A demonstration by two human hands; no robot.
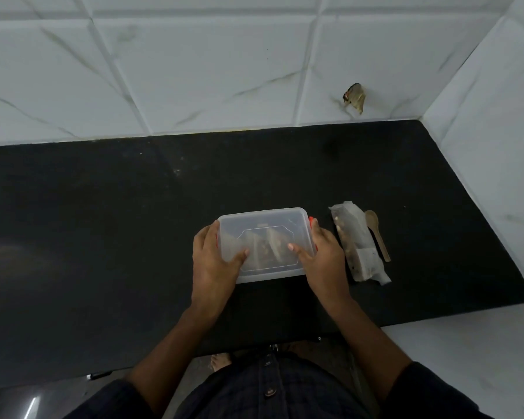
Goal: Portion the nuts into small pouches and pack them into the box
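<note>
A clear plastic box [266, 225] with its translucent lid on sits on the black counter [103, 222]. Small pouches of nuts show dimly through the lid. My left hand [214, 261] grips the box's left side, thumb lying on the lid. On the right side my right hand [321, 252] grips the box the same way, its thumb on the lid. Red clips show at both short ends. A larger bag of nuts [359, 246] lies to the right of the box.
A wooden spoon [375, 234] lies just right of the bag. White tiled walls close the counter at the back and the right. A damaged patch [355, 96] marks the back wall. The counter's front edge is close to my body.
</note>
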